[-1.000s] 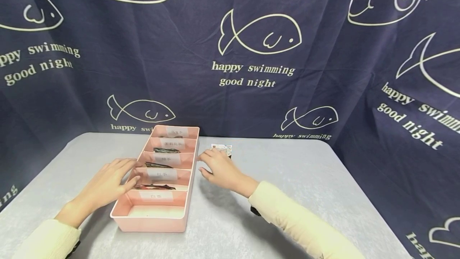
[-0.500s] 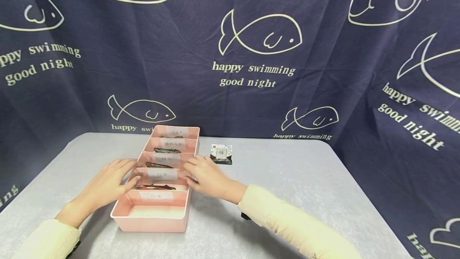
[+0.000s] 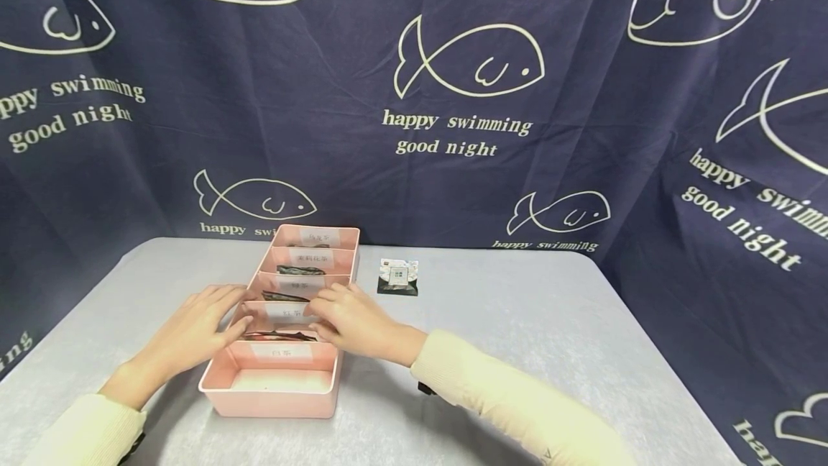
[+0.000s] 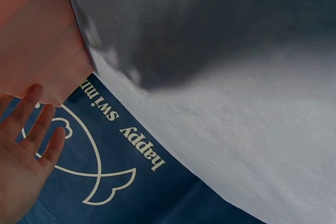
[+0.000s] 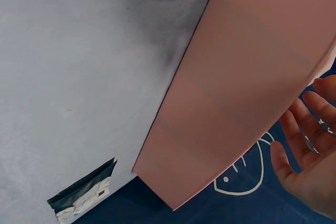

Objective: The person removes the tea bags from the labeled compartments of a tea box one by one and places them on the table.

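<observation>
A pink divided box (image 3: 274, 403) with labelled compartments stands left of centre in the head view. My left hand (image 3: 205, 318) lies at its left rim, thumb over the near part of the box; in the left wrist view its fingers (image 4: 35, 129) are loosely extended. Across from it, my right hand (image 3: 356, 318) reaches over the right rim above the middle compartments. The right wrist view shows its fingers (image 5: 299, 124) bent a little, with nothing seen between them. Dark sachets, such as one greenish sachet (image 3: 284, 296) and one reddish sachet (image 3: 279, 336), stand in the compartments.
A single black-and-white sachet (image 3: 397, 277) lies flat on the grey table (image 3: 517, 322), right of the box's far half. Behind the table hangs a dark blue curtain (image 3: 453, 193) with fish prints. The nearest compartment (image 3: 281, 380) holds no sachet.
My right hand has moved left and slightly nearer, from beside the box in front of the loose sachet to over the right rim. That sachet is now uncovered. The left hand stays put.
</observation>
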Available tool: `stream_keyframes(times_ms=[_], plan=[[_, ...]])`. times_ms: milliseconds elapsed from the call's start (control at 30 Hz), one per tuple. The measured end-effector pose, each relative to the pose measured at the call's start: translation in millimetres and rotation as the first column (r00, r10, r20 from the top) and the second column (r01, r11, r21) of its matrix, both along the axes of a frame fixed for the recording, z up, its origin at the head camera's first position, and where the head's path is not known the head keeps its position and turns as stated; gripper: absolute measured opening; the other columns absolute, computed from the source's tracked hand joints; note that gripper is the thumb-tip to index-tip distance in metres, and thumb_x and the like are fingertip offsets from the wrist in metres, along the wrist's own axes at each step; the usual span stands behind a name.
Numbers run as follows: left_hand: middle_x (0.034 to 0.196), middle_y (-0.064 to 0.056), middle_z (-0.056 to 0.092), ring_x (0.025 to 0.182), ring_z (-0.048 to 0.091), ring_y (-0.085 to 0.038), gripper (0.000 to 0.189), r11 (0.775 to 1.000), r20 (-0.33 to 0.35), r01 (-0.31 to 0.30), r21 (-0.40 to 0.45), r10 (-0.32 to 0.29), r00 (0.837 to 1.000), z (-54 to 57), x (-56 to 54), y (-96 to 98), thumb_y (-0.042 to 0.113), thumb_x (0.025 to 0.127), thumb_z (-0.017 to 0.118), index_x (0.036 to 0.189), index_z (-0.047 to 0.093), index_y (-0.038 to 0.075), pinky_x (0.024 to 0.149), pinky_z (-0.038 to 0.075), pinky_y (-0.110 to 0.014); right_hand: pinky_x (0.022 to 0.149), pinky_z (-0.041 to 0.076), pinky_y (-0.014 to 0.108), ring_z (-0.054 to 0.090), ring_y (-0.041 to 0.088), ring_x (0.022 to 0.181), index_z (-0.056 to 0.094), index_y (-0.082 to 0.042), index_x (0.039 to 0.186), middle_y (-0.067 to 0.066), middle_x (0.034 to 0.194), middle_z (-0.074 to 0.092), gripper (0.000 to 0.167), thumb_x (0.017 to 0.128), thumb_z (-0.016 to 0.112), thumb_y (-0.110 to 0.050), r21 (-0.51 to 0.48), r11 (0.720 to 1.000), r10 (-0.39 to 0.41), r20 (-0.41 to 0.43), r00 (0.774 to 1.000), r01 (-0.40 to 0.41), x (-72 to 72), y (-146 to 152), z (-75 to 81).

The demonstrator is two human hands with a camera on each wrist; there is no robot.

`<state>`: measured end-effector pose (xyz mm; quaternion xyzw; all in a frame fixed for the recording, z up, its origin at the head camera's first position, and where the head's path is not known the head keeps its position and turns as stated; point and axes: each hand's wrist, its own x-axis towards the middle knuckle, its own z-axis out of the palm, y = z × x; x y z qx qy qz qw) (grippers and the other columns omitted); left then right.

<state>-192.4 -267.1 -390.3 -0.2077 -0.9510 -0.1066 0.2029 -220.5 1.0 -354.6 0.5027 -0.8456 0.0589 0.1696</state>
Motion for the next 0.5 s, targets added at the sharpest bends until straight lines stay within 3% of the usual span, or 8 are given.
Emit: stream_keyframes(times_ms=[500], plan=[[0.118,-0.019,0.059,0.111,0.05,-0.037,0.042,1.0,0.002,-0.004,0.0,0.004,1.0,-0.5,-1.0,0.5,0.028,0.084,0.06,0.116,0.057,0.001,0.092,0.037,-0.054,0.073,0.037,0.018,0.053,0.006,0.092,0.064,-0.023,0.102,-0.013,0.098,0.063,0.016,0.089,0.056,-0.031,0.001,0.999,0.046,0.005,0.999,-0.046,0.4,-11.1,-3.4]])
